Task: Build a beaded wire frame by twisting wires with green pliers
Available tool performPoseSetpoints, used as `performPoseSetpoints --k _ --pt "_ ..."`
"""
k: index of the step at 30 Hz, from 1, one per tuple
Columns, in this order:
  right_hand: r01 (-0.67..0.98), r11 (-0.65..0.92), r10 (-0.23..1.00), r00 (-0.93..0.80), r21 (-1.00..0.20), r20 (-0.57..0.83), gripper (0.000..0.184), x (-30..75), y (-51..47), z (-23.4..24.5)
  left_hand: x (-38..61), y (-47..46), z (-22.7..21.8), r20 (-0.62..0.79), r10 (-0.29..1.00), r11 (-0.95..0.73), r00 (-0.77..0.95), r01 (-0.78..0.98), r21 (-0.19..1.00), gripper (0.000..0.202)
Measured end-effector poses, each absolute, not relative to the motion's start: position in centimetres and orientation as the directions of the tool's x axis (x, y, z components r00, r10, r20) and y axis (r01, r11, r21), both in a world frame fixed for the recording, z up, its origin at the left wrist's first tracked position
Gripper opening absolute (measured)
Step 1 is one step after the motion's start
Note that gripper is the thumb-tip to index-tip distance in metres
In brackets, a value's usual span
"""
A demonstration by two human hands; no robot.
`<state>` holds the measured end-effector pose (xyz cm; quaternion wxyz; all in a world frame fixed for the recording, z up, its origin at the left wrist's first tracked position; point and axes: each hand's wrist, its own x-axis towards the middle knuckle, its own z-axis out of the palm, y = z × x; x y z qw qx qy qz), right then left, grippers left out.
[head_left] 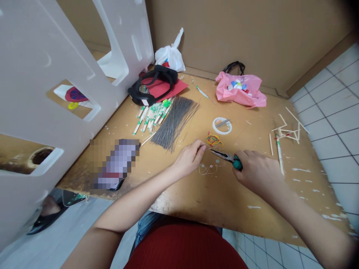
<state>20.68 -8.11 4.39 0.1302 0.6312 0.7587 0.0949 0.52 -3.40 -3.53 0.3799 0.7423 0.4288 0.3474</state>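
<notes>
My left hand (190, 157) pinches a thin wire (208, 148) between thumb and fingertips, above the middle of the table. Wrapped round the green handle of a pair of pliers (224, 155), my right hand (256, 168) points the jaws left toward that wire. Whether the jaws touch the wire is too small to tell. Below the hands lie a loose loop of thin clear line (207, 170) and some small round discs. A little bundle of red, yellow and green rubber bands (213, 140) rests just behind the plier tips.
Grey wires (175, 125) lie left of centre beside wrapped chopsticks (151, 117). A black headset (154, 84), red paper and white bag (170, 58) stand behind. A white ring (222, 126), pink bag (241, 89) and stick frame (288, 133) lie right. A phone (120, 158) is front left.
</notes>
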Motion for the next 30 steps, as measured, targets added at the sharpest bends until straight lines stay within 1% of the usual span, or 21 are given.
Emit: performPoseSetpoints --k 6,10,12,15,18,22,26,30 --pt "0.932 0.181 0.983 -0.18 0.314 -0.033 0.015 20.4 -8.0 3.7 0.6 -3.6 -3.6 0.229 0.879 -0.41 0.418 0.418 0.811 0.02" --pt "0.93 0.176 0.984 -0.178 0.322 -0.023 0.015 20.6 -8.0 3.7 0.6 -3.5 -3.7 0.222 0.884 -0.383 0.412 0.362 0.85 0.02" --pt "0.925 0.16 0.985 -0.173 0.344 0.007 0.015 20.9 -8.0 3.7 0.6 -3.4 -3.6 0.186 0.885 -0.324 0.427 0.277 0.905 0.02" --pt "0.913 0.164 0.973 -0.212 0.374 0.088 0.014 21.5 -8.0 3.6 0.7 -3.3 -3.5 0.085 0.884 -0.152 0.46 0.111 0.982 0.021" --pt "0.891 0.189 0.944 -0.281 0.412 0.175 0.013 21.7 -8.1 3.3 0.7 -3.1 -3.4 0.028 0.881 -0.024 0.473 -0.015 1.0 0.023" --pt "0.871 0.229 0.906 -0.353 0.434 0.231 0.011 21.7 -8.2 3.3 0.8 -3.0 -3.4 0.006 0.88 0.044 0.475 -0.093 0.995 0.027" --pt "0.84 0.278 0.891 -0.407 0.466 0.203 0.012 21.4 -8.1 4.1 1.0 -3.1 -3.4 0.024 0.891 0.024 0.453 -0.1 0.995 0.028" --pt "0.792 0.292 0.879 -0.443 0.536 0.175 0.011 21.4 -7.9 5.0 0.9 -3.4 -3.2 0.055 0.909 -0.052 0.413 -0.02 0.998 0.025"
